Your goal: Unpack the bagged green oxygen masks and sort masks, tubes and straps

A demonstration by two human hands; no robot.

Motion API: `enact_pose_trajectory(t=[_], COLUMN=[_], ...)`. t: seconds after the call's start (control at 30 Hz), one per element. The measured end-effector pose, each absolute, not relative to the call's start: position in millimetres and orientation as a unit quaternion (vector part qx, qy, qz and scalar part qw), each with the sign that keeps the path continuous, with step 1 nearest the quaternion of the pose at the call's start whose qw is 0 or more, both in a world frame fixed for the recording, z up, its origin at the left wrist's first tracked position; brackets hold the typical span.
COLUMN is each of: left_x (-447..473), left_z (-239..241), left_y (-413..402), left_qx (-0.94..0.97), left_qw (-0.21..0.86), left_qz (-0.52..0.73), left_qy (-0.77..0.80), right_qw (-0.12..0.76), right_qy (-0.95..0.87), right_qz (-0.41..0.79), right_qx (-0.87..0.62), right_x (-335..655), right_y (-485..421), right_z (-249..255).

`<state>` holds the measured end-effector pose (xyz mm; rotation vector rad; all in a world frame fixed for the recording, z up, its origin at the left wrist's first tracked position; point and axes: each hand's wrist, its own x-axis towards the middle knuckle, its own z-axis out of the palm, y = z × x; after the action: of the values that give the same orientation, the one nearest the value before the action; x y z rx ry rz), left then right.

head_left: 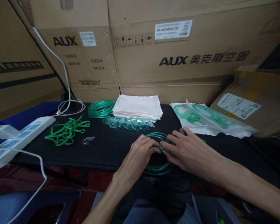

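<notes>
Lower centre: left hand [141, 152] and right hand [183, 147], fingers pinched on a coil [158, 170], unbagged. At right, two bags [206, 129] already hold tubing [191, 118].

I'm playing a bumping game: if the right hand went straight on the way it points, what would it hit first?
Apart from the green tubing it touches, the right hand would probably meet the left hand first. They look very close, though depth is hard to judge.
</notes>
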<state>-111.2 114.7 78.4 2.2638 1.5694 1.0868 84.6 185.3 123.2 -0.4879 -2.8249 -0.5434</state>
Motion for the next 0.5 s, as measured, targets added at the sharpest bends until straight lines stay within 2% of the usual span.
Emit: enact_pose_trajectory(t=[0.2,0.3,0.43,0.5], left_x=[-106.8,-109.3,-116.7,-118.7], left_z=[79.2,79.6,78.0,77.1], left_y=[111.7,110.3,112.5,115.3], left_qx=[0.756,0.744,0.726,0.729], left_qw=[0.117,0.113,0.135,0.160], left_qz=[0.366,0.367,0.368,0.368], left_qy=[0.530,0.547,0.565,0.554], right_qw=[0.101,0.085,0.117,0.143], right_qy=[-0.965,-0.945,-0.901,-0.864], right_qz=[-0.072,0.004,0.182,0.337], right_qx=[-0.232,-0.315,-0.376,-0.346], right_x=[81.0,80.4,100.7,120.1], right_y=[177.9,180.8,192.3,190.8], right_z=[130.9,137.5,164.3,180.0])
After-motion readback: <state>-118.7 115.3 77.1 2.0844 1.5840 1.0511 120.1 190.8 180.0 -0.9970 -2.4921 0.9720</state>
